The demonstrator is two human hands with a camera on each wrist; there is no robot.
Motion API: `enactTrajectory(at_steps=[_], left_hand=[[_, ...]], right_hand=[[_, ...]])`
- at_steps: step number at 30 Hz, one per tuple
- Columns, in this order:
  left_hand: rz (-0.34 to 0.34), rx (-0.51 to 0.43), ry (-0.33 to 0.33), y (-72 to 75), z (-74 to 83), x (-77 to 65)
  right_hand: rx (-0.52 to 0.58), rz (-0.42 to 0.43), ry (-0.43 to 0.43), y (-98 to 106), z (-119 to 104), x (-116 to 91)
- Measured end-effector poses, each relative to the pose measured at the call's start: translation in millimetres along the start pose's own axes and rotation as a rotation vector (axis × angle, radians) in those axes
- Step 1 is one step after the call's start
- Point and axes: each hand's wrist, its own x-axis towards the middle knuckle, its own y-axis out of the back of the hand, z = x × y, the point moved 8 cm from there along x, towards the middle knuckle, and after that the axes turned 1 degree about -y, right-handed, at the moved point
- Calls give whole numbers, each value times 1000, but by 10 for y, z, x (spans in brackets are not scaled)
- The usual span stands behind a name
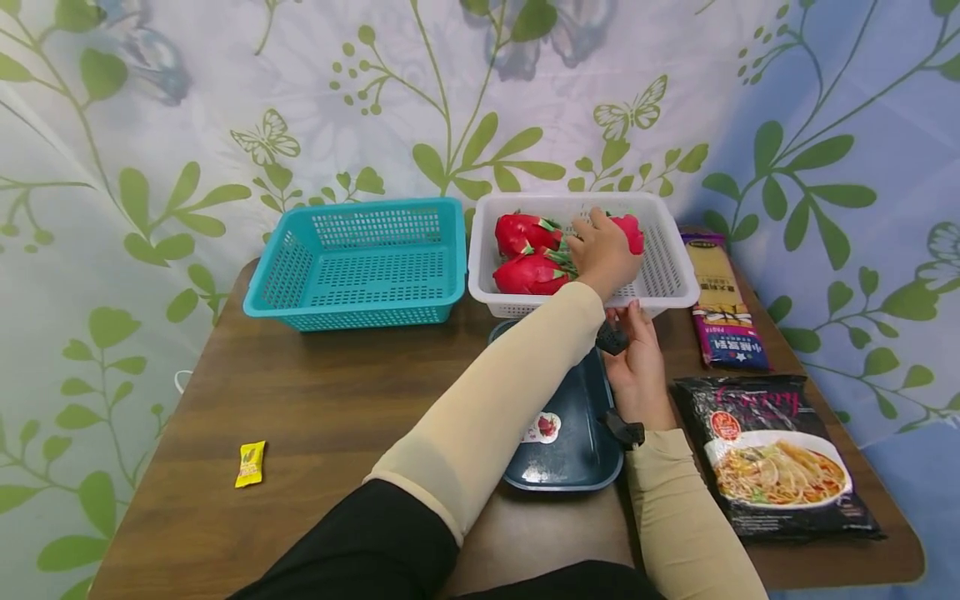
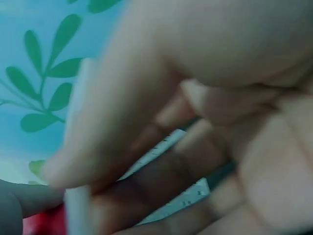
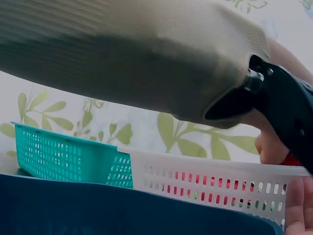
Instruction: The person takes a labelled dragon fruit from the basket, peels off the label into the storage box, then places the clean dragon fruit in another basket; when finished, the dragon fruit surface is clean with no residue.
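Note:
My left hand point(image 1: 603, 254) reaches across into the white basket point(image 1: 671, 250), its fingers curled at a red dragon fruit point(image 1: 632, 233) with green tips. The hand covers much of that fruit. Two other dragon fruits point(image 1: 528, 275) lie left of it in the same basket. With the right hand point(image 1: 637, 379) I grip the basket's near rim; in the left wrist view the right hand's fingers point(image 2: 112, 112) close about the white edge. Under the left forearm sits a dark blue tray point(image 1: 577, 467) bearing a round fruit sticker point(image 1: 543, 428).
A teal basket point(image 1: 360, 319) stands left of the white one. At the right lie a pasta packet point(image 1: 720, 292) and a black noodle packet point(image 1: 780, 467). A small yellow sachet point(image 1: 251, 464) rests on the wooden table point(image 1: 322, 417). A leaf-patterned curtain point(image 1: 360, 83) hangs behind.

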Motion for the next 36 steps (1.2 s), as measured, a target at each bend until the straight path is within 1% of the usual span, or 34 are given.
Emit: enactTrajectory(at_steps=[3,5,7,9,12,15,17,19,22,24,26,27,28,30,31,33,34,36], left_hand=[[-7,18,-38,-95,3,-44],[10,29,-67,-139,4,-68],[22,46,-87,-179,-1,-93],[14,61,-98,-226,-14,-111],[-10,90,-103,-251,-21,-145],[-18,112,-109,-198,-8,-190],[-22,118,-113,-157,-5,-208],[-26,131,-126,-97,2,-237],[-24,200,-214,-23,64,-267],[-7,256,-295,34,112,-292],[34,293,-389,125,151,-340],[52,284,-424,187,148,-368],[75,290,-465,262,135,-403],[122,291,-539,450,52,-483],[136,276,-557,559,-20,-516],[160,224,-592,806,-238,-572],[178,192,-600,932,-382,-596],[209,123,-597,1172,-731,-636]], right_hand=[[33,4,-20,0,0,-2],[67,-17,-23,-18,-1,-1],[90,-20,-36,-20,6,-8],[79,-9,-44,-12,11,-16],[46,18,-54,7,22,-19],[-11,48,-43,30,20,-13],[-29,44,-39,25,24,-1],[-17,23,-38,12,28,16],[42,-38,-27,-29,22,41],[86,-73,-15,-49,7,54],[109,-87,10,-58,-21,59],[104,-87,22,-59,-35,60],[85,-76,36,-54,-50,58],[16,-36,50,-36,-74,47],[-43,-9,65,-30,-94,39],[-172,62,80,-13,-135,9],[-240,101,82,-4,-159,-13],[-352,180,91,22,-222,-72]])
